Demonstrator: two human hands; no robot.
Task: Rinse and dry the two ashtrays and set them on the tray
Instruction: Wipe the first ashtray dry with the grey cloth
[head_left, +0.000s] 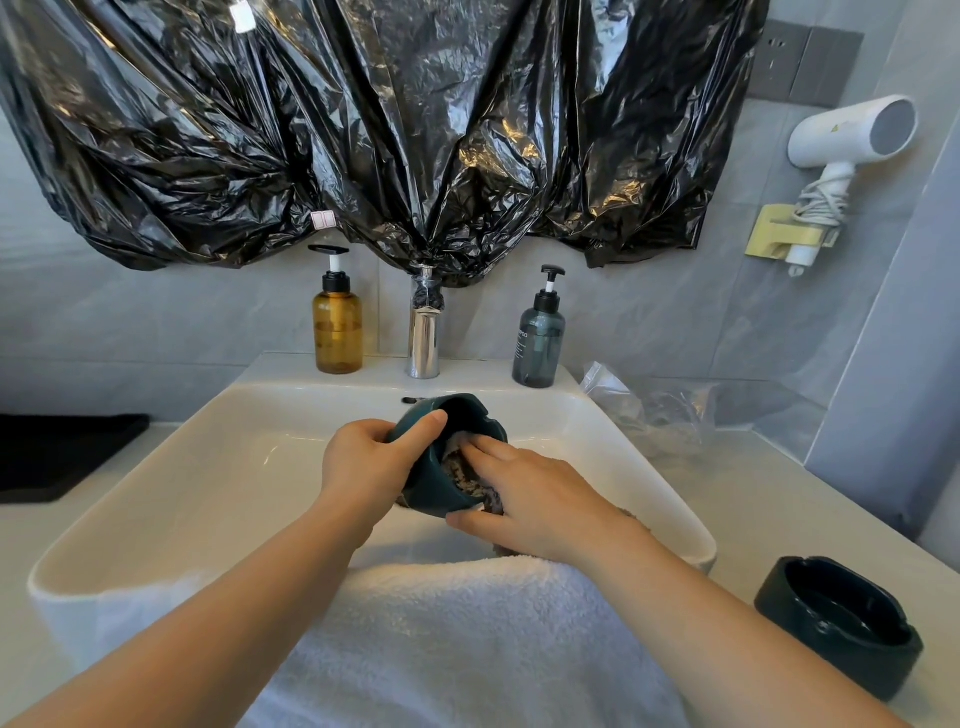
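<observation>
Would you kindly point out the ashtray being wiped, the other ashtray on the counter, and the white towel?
held ashtray (434, 491): head view, on its lower outer wall.
counter ashtray (839, 626): head view, inside its dark bowl.
white towel (457, 639): head view, middle of its draped top surface.

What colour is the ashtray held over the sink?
The ashtray is dark teal; head view.

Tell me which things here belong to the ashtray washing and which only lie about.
Job: left hand gripping the held ashtray; right hand pressing the cloth into it; second ashtray; white towel; sink; tap; dark tray.
Lying about: amber bottle; grey bottle; hair dryer; clear bag; black sheet.
</observation>
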